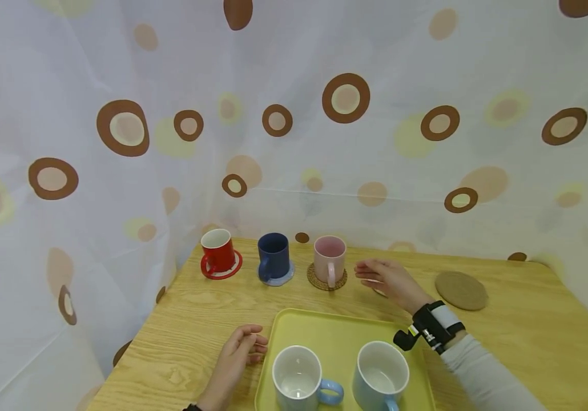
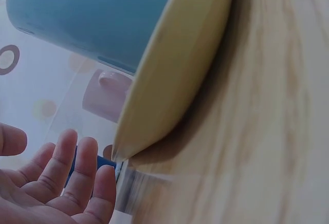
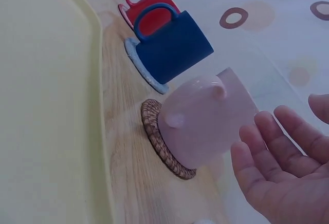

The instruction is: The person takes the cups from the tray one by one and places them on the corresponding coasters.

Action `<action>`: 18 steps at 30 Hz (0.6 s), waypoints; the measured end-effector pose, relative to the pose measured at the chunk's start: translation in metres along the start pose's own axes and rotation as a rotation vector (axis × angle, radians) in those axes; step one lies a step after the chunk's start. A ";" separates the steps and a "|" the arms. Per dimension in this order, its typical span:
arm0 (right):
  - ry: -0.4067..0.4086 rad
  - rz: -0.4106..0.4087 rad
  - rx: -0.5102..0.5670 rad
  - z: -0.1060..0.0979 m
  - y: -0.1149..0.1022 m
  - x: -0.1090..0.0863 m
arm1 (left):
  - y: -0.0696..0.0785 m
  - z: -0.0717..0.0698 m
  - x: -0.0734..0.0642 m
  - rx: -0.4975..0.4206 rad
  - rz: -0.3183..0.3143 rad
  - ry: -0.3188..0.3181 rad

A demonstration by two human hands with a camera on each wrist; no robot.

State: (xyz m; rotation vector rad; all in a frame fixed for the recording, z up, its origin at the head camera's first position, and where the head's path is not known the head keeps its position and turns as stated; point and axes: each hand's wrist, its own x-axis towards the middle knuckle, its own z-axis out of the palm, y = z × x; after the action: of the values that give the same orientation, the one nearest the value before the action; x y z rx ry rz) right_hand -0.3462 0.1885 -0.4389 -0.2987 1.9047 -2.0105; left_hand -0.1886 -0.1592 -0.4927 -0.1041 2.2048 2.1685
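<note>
A pink mug (image 1: 330,260) stands upright on a brown woven coaster (image 3: 163,149) at the back of the table. Just right of it is my right hand (image 1: 389,279), fingers loosely extended and holding nothing; it partly hides another coaster (image 1: 379,293). My left hand (image 1: 237,354) is beside the left edge of a yellow tray (image 1: 325,325), its fingers relaxed and nothing in them. On the tray are two light blue mugs with white insides, one on the left (image 1: 298,377) and one on the right (image 1: 380,374).
Left of the pink mug, a dark blue mug (image 1: 273,257) stands on a pale blue coaster (image 1: 280,279). Farther left, a red mug (image 1: 218,251) sits on a red-rimmed coaster (image 1: 232,269). A round tan coaster (image 1: 461,290) lies to the right. A patterned curtain (image 1: 294,154) hangs behind the table.
</note>
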 end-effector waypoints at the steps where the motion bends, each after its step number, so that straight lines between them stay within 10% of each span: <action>1: 0.002 -0.005 -0.006 -0.003 -0.002 -0.002 | 0.000 0.000 0.000 -0.002 0.002 0.001; 18: 0.049 -0.140 -0.095 -0.038 -0.038 -0.083 | -0.001 0.003 -0.001 -0.022 0.006 -0.020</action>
State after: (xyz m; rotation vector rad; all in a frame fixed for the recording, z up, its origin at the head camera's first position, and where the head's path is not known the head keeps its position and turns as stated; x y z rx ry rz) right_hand -0.2894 0.2576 -0.3970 -0.4213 2.0663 -2.0349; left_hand -0.1878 -0.1563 -0.4935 -0.0765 2.1740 2.1867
